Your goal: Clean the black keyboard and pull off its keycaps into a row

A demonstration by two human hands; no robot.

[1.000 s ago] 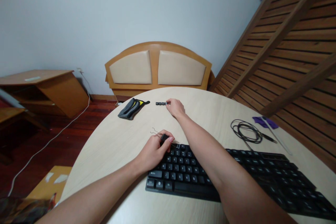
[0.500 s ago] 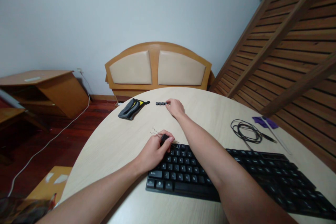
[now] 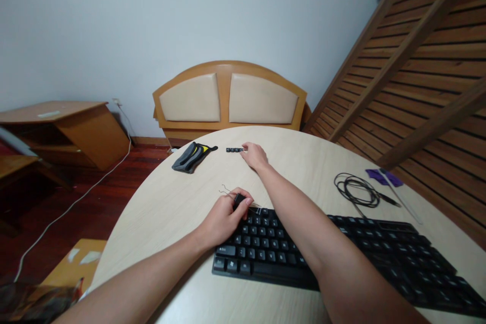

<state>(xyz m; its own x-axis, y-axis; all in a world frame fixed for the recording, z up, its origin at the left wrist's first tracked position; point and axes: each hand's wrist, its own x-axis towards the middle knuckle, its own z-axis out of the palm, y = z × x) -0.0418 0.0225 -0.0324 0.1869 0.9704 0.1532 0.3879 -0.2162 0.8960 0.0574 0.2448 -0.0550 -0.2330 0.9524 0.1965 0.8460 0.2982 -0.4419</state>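
My left hand (image 3: pixel 227 215) is closed around a wire keycap puller (image 3: pixel 239 199) with a black body and thin wire ends sticking out on both sides. It rests at the upper left corner of a black keyboard (image 3: pixel 266 271), where a pale gap shows among the top-row keys. Farther out on the table, my right hand (image 3: pixel 255 155) pinches a small black keycap at the right end of a short row of loose keycaps (image 3: pixel 233 150). The fingertips mostly hide that keycap. My right forearm crosses over the keyboard and covers its middle.
A grey and black cloth pouch with yellow trim (image 3: pixel 193 158) lies left of the keycaps. At the right are a coiled black cable (image 3: pixel 357 190), a purple cloth (image 3: pixel 395 180) and a thin brush-like stick (image 3: pixel 400 196). The round table (image 3: pixel 152 202) faces a headboard (image 3: pixel 226 96).
Hardly anything differs. My right hand stays at the end of the keycap row, and my left hand keeps hold of the puller; the view has shifted very slightly.
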